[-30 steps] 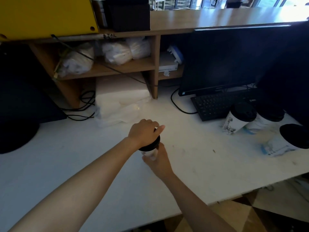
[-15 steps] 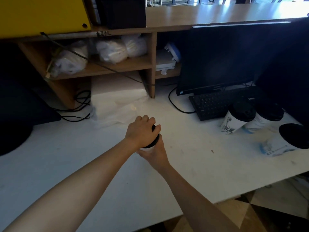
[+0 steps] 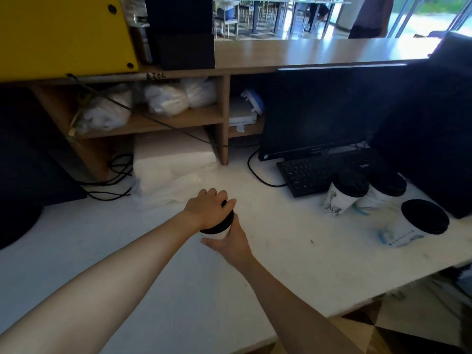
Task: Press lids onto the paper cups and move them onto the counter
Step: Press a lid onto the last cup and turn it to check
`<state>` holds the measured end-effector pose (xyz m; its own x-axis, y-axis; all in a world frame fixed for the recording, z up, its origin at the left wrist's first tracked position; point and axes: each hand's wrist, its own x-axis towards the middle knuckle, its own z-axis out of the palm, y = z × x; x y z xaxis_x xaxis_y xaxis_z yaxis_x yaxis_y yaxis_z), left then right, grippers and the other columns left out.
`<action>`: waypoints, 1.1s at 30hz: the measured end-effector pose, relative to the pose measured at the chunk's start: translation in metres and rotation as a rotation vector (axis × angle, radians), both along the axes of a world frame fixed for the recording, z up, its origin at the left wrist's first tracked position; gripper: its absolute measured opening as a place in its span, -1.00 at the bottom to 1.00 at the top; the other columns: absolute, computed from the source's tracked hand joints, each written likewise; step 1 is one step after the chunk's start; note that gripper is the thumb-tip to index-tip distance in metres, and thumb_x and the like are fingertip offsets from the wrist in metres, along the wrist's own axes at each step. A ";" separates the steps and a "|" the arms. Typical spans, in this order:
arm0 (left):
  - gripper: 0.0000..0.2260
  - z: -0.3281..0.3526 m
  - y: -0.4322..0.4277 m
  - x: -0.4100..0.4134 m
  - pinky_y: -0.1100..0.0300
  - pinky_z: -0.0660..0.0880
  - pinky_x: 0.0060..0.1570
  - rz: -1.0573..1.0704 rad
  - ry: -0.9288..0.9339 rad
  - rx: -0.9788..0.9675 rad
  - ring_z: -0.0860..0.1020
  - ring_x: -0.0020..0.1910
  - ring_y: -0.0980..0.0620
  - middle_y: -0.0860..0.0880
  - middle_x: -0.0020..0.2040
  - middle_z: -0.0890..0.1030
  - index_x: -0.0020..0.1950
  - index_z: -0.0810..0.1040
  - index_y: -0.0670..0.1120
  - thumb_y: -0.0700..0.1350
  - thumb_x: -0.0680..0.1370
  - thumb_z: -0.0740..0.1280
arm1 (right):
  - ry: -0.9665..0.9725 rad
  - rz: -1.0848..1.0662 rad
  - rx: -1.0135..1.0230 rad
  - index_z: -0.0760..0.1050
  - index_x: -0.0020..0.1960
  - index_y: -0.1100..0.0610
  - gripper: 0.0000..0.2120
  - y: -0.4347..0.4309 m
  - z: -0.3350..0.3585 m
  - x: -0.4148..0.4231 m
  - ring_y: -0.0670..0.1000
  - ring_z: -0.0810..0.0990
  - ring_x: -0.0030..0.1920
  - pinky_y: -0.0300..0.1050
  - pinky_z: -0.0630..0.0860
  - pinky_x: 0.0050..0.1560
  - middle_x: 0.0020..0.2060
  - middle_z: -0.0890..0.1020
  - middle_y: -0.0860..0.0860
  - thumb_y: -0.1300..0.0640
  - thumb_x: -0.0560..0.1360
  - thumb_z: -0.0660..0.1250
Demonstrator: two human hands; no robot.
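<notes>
The left hand [image 3: 207,210] is lying on top of the black lid [image 3: 222,223], its fingers curling over the lid's far edge and its palm bearing down on it. The right hand [image 3: 231,245] is gripping the cup [image 3: 216,233] from the near right side, thumb and fingers wrapping round the white wall just below the lid. The cup is standing upright near the middle of the white counter [image 3: 293,264]. The two hands are hiding most of it, so I cannot tell whether its base is touching the counter.

Well to the right, two lidded cups [image 3: 343,195] are sitting side by side, touching each other, just in front of the keyboard [image 3: 313,172]. A third cup [image 3: 411,226], also wearing a black lid, is sitting nearer the counter's front edge. A dark monitor [image 3: 324,111] is standing behind the keyboard. To the left, white bags [image 3: 166,98] are lying on a wooden shelf [image 3: 178,121], and black cables [image 3: 115,175] are trailing over the counter below it.
</notes>
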<state>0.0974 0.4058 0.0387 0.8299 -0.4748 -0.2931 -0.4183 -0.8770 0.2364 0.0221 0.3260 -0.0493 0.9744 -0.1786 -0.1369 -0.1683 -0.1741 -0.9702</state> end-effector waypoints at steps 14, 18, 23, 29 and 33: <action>-0.20 0.180 -0.002 -0.007 -0.05 0.55 0.08 0.109 0.002 -0.252 0.40 0.30 -0.21 -0.09 0.45 0.25 0.52 -0.03 0.19 0.49 0.37 0.05 | -0.336 -0.229 -0.440 0.30 0.31 -0.03 -0.24 -0.027 0.169 0.003 -0.04 0.43 0.16 -0.09 0.47 0.13 0.13 0.49 -0.10 -0.03 0.21 0.56; -0.23 0.194 0.008 -0.015 0.04 0.64 -0.21 0.134 0.190 -0.630 0.54 0.08 -0.10 -0.05 0.24 0.41 0.41 0.16 0.18 0.32 0.30 0.41 | -0.428 -0.247 -0.790 0.24 0.37 0.03 -0.22 -0.035 0.204 -0.003 0.02 0.33 0.20 -0.07 0.36 0.25 0.18 0.44 -0.03 -0.10 0.26 0.51; -0.34 0.191 0.017 -0.020 0.12 0.55 -0.31 0.123 0.186 -1.021 0.55 0.07 -0.08 -0.07 0.11 0.50 0.24 0.35 0.06 0.13 0.19 0.45 | -0.440 -0.076 -0.793 0.21 0.42 0.00 -0.20 -0.050 0.237 -0.009 0.01 0.24 0.28 -0.09 0.27 0.31 0.27 0.38 -0.03 -0.13 0.30 0.49; -0.43 0.176 0.033 -0.029 0.16 0.57 -0.33 0.087 0.124 -1.253 0.54 0.06 -0.05 0.00 0.09 0.48 0.11 0.38 0.21 0.15 0.12 0.41 | -0.184 -0.170 -0.290 0.45 0.24 0.10 -0.54 -0.085 0.278 -0.015 0.10 0.52 0.18 0.05 0.47 0.22 0.16 0.56 0.11 -0.20 0.57 0.05; -0.45 0.171 0.038 -0.040 0.30 0.55 -0.34 -0.080 0.015 -1.287 0.49 0.10 0.00 0.11 0.13 0.39 0.13 0.35 0.25 0.08 0.19 0.43 | 0.054 -0.040 -0.037 0.57 0.15 0.08 -0.34 -0.091 0.282 -0.020 0.17 0.66 0.01 0.20 0.60 0.03 -0.02 0.67 0.14 -0.40 0.47 0.01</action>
